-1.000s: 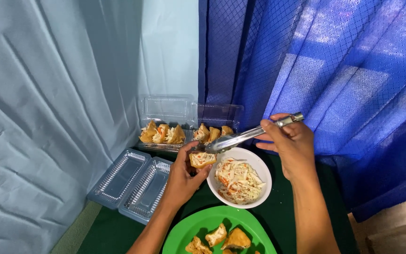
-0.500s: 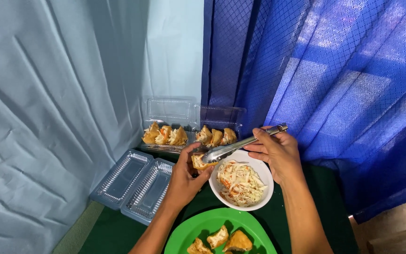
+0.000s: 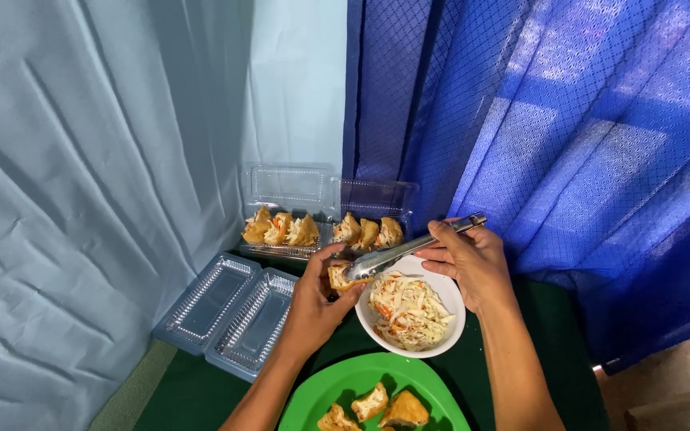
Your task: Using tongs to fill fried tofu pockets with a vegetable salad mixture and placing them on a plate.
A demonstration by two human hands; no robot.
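A: What is cut off or hard to see?

B: The green plate [image 3: 345,387] runs off the bottom edge with fried pieces [image 3: 373,403] on it. The tips of the tongs [image 3: 409,249] meet the stuffed piece [image 3: 339,278], so what lies between them is hidden.

A: And the hands?

B: The left hand [image 3: 313,307], centre frame, pinches the stuffed piece beside the white bowl [image 3: 441,339] of shredded salad [image 3: 405,311]. The right hand [image 3: 473,263] is closed round the tongs above the bowl.

A: Around them?

B: An open clear box [image 3: 325,195] of filled pieces sits behind, an empty clear box [image 3: 229,315] lower left on the green worktop [image 3: 193,399], and blue curtains [image 3: 569,136] hang behind.
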